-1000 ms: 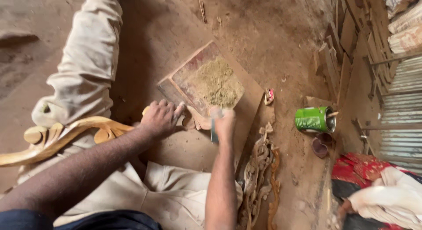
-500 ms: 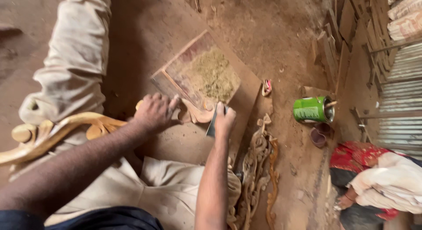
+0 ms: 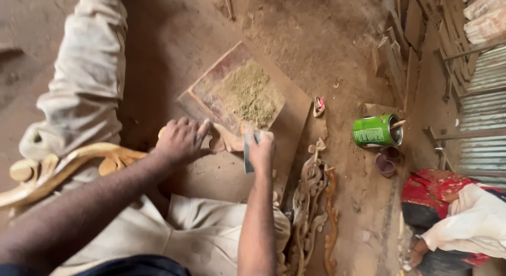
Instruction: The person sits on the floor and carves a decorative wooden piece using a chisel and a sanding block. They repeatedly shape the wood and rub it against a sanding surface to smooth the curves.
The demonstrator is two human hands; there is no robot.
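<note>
My left hand [image 3: 182,141] presses down on the end of a long carved wooden piece [image 3: 68,162] that curves away to the left across my lap. My right hand [image 3: 261,149] grips a flat metal blade [image 3: 246,156], its edge against the carved tip [image 3: 226,141] of that piece. Just beyond both hands lies a flat board [image 3: 203,94] carrying a heap of greenish-brown paste [image 3: 247,91].
A green tin can [image 3: 375,131] lies on its side at right with a small dark bowl [image 3: 385,164] beside it. Carved wooden scrollwork [image 3: 311,202] rests on the dirt floor by my right leg. Wood offcuts and corrugated metal sheet [image 3: 485,112] line the right edge. Red and white cloth [image 3: 464,212] lies at lower right.
My right hand with the blade has shifted slightly down and back from the paste toward the carved tip. My left hand stays on the carving.
</note>
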